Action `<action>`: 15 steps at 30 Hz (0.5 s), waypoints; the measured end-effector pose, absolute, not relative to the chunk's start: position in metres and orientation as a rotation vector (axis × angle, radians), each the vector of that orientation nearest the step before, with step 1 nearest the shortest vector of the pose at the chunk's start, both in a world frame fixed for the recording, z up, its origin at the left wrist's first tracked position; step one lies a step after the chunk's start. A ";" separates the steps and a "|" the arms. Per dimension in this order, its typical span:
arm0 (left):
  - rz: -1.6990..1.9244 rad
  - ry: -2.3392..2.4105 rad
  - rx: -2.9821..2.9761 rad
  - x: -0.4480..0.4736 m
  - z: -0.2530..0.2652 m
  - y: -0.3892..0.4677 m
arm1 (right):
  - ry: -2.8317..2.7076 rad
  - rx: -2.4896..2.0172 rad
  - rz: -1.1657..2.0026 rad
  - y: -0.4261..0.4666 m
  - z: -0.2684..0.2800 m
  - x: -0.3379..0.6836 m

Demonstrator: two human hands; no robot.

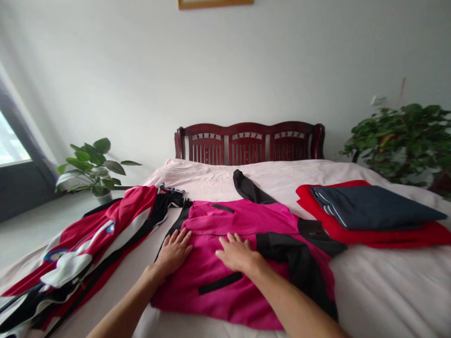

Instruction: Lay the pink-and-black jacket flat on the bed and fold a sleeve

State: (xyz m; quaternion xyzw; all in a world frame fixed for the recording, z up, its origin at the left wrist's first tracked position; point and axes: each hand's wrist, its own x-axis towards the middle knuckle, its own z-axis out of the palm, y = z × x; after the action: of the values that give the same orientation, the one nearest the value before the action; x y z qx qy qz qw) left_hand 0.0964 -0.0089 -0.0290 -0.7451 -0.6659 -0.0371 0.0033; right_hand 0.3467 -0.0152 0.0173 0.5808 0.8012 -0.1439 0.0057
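A magenta jacket (pixel 207 256) with black sleeves and black pocket strips lies spread on the bed in front of me. My left hand (pixel 175 250) rests flat on its left side, fingers spread, close to the black edge. Palm down, my right hand (pixel 239 253) lies on the middle of the jacket with its fingers apart. One black sleeve (pixel 287 249) is folded across the jacket's right part, just right of my right hand. Another black sleeve (pixel 252 188) sticks out beyond the far edge. Neither hand grips the cloth.
Loose red, white and black clothes (pixel 105 234) lie in a heap at the left. A folded navy garment (pixel 373 206) sits on a folded red garment (pixel 380 237) at the right. Behind the bed (pixel 398 286) stand a wooden headboard (pixel 246 145) and potted plants (pixel 95 164) on both sides.
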 end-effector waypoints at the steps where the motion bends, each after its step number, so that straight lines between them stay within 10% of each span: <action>1: -0.130 -2.089 -2.331 0.094 -0.030 -0.016 | 2.532 1.851 -0.445 -0.027 0.006 0.340; 15: -0.182 -2.300 -2.172 0.071 -0.039 -0.077 | 2.750 2.128 -0.114 -0.096 -0.042 0.385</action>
State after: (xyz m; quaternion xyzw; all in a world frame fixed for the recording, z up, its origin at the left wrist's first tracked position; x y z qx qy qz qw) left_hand 0.0711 -0.0773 -0.0390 -0.6854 -0.7257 -0.0575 -0.0137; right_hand 0.3851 -0.0959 -0.0421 0.6029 0.7793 -0.0324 -0.1680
